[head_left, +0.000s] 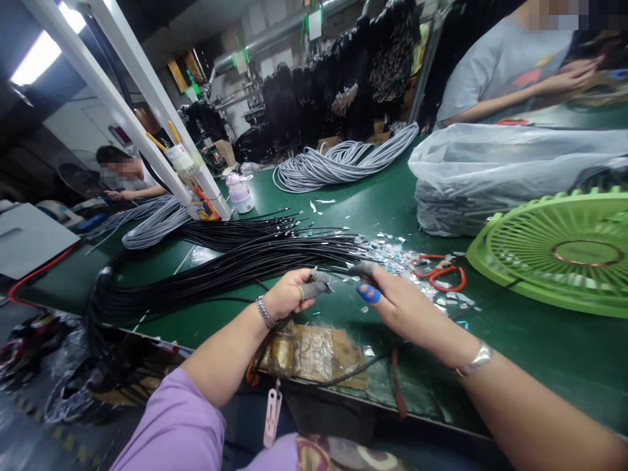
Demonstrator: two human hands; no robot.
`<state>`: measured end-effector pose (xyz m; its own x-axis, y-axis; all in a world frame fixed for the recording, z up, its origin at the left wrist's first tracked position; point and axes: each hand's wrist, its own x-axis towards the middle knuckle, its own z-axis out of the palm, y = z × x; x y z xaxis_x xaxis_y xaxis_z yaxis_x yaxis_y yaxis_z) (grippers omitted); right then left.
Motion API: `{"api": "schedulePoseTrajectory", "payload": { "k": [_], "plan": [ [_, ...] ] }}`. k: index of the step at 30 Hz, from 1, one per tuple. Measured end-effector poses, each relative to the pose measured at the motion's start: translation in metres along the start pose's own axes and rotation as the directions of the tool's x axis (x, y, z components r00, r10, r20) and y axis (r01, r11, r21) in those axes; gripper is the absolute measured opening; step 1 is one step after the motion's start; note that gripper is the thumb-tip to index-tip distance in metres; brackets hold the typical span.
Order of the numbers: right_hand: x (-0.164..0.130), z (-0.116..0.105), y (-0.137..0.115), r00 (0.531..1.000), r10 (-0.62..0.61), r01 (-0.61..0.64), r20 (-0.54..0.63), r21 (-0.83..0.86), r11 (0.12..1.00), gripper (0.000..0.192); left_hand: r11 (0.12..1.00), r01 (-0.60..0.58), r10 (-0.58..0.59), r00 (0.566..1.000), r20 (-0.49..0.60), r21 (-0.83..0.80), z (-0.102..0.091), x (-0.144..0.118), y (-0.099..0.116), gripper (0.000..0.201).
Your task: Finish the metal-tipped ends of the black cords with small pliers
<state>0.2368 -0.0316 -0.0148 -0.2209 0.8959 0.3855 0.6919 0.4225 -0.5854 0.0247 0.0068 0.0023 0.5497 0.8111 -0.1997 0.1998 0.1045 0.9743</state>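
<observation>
My left hand [293,294] is closed, with the thumb and fingers pinched around the end of a black cable; thin pale strands stick out at the fingertips. Grey covers wrap some of its fingers. To its right, my right hand [400,304] has its fingers drawn together, with blue tape [369,292] on the thumb and a dark cover on the forefinger. What it pinches, if anything, is too small to make out. Just beyond both hands lies a thick bundle of black cables [235,261], its cut ends pointing right towards scattered white and blue scraps [392,252].
Red-handled scissors [449,278] lie beside a green fan [559,255] on the right. Behind are a plastic bag [510,170], grey cable coils [338,167] and a lilac bottle [240,193]. A taped cardboard piece [318,353] sits at the table's front edge. Two other people sit farther off.
</observation>
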Motion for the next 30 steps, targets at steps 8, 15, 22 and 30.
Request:
{"api": "schedulePoseTrajectory", "payload": {
  "k": [8,15,22,30],
  "plan": [
    [-0.009,0.016,-0.007,0.972,-0.224,0.213,-0.077,-0.13,0.968,0.026,0.998,0.008,-0.008,1.0,-0.005,-0.063,0.001,0.001,0.0,0.052],
    [-0.009,0.021,-0.011,0.974,-0.223,0.214,-0.026,-0.195,0.957,0.018,0.998,0.04,-0.039,0.999,0.033,-0.049,0.003,0.001,0.002,0.053],
    [-0.007,0.022,-0.012,0.967,-0.256,0.249,-0.005,-0.203,0.947,0.019,0.999,0.046,-0.045,0.998,0.043,-0.007,0.005,0.0,0.003,0.051],
    [-0.007,0.018,-0.014,0.97,-0.24,0.241,0.03,-0.192,0.951,0.025,0.999,0.054,-0.054,0.998,0.04,-0.002,0.004,-0.001,0.001,0.056]
  ]
}}
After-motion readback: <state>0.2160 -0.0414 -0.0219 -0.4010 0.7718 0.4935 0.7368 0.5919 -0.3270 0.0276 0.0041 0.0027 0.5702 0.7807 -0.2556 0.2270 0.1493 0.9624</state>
